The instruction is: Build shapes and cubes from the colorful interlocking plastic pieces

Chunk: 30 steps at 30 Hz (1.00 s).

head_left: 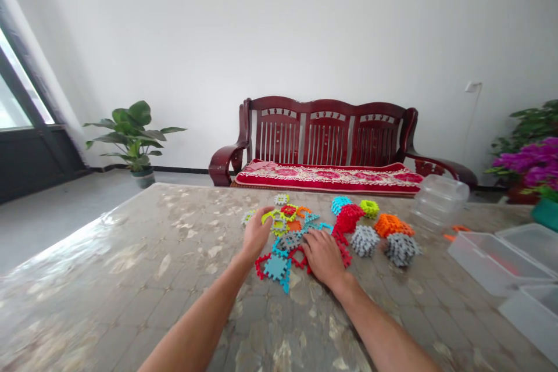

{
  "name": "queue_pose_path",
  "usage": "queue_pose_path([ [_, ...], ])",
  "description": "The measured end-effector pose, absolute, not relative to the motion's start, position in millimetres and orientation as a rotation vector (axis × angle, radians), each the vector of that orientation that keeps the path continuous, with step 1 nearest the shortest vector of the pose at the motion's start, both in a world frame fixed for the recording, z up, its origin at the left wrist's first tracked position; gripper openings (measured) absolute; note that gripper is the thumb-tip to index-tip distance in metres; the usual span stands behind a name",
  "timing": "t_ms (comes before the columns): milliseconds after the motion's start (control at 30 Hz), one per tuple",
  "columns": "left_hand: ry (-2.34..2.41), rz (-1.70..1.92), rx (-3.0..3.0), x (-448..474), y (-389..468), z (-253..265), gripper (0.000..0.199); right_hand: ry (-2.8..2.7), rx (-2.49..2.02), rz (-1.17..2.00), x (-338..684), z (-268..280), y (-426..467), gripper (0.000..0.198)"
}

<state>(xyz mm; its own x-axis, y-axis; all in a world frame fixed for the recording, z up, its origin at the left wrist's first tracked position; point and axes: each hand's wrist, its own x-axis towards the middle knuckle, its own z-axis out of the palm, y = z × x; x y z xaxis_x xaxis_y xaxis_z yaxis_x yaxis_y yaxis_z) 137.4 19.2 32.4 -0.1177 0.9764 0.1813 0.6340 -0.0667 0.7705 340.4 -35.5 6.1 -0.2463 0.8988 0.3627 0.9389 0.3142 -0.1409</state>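
Observation:
My left hand (pixel 256 233) is at the left side of a loose heap of flat plastic interlocking pieces. Its thumb and fingers are apart, curved beside a yellow-green piece (pixel 268 216); a firm grip does not show. My right hand (pixel 323 254) rests palm down on the right of the heap, fingers spread, fingertips near a grey piece (pixel 291 240) and touching pieces below. Closer to me lie a teal square piece (pixel 275 267) and a red frame piece (pixel 260 266). Orange and blue pieces lie further back in the heap.
Right of the heap stand stacks sorted by colour: red (pixel 349 218), blue (pixel 340 204), orange (pixel 393 225) and grey (pixel 401 249). Clear plastic containers (pixel 440 200) and open translucent boxes (pixel 488 267) are on the table's right. A wooden bench (pixel 329 139) stands behind the table.

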Motion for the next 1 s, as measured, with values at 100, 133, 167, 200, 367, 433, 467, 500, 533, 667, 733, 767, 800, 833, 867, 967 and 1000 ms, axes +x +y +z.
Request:
queue_pose_path([
  [100,2.020,0.886,1.680,110,45,28,0.054,-2.203,-1.636,-0.146,340,5,-34,0.026],
  [133,2.065,0.825,1.680,103,52,26,0.059,-2.199,-1.636,-0.148,340,5,-34,0.026],
  [167,2.081,0.764,1.702,97,59,24,0.064,-2.197,-1.635,-0.151,340,4,-34,0.026],
  [200,2.076,0.706,1.741,92,65,22,0.067,-2.194,-1.634,-0.154,340,4,-34,0.026],
  [367,1.893,0.470,1.982,82,88,19,0.072,-2.184,-1.630,-0.152,340,2,-33,0.026],
  [433,1.844,0.412,2.038,81,93,20,0.071,-2.183,-1.623,-0.152,340,2,-32,0.026],
  [467,1.836,0.397,2.054,81,95,20,0.068,-2.183,-1.619,-0.154,339,2,-32,0.025],
  [500,1.838,0.393,2.065,81,96,19,0.065,-2.182,-1.617,-0.157,339,2,-32,0.025],
  [533,1.844,0.399,2.071,81,96,19,0.060,-2.183,-1.615,-0.160,339,2,-32,0.025],
  [667,1.877,0.474,2.037,82,93,15,0.044,-2.184,-1.617,-0.163,339,3,-32,0.025],
  [733,1.867,0.527,2.006,83,92,14,0.036,-2.182,-1.618,-0.159,338,3,-32,0.024],
  [767,1.850,0.557,1.990,83,91,15,0.032,-2.180,-1.619,-0.158,338,3,-32,0.024],
  [800,1.826,0.588,1.973,84,91,16,0.029,-2.178,-1.619,-0.158,338,3,-32,0.025],
  [833,1.796,0.620,1.954,84,90,18,0.027,-2.176,-1.618,-0.159,338,3,-32,0.024],
  [867,1.758,0.653,1.933,86,89,21,0.027,-2.176,-1.616,-0.161,338,2,-32,0.024],
  [967,1.605,0.722,1.876,92,86,32,0.036,-2.175,-1.608,-0.160,339,2,-32,0.024],
  [1000,1.545,0.739,1.861,96,86,36,0.040,-2.173,-1.607,-0.157,339,1,-32,0.024],
])
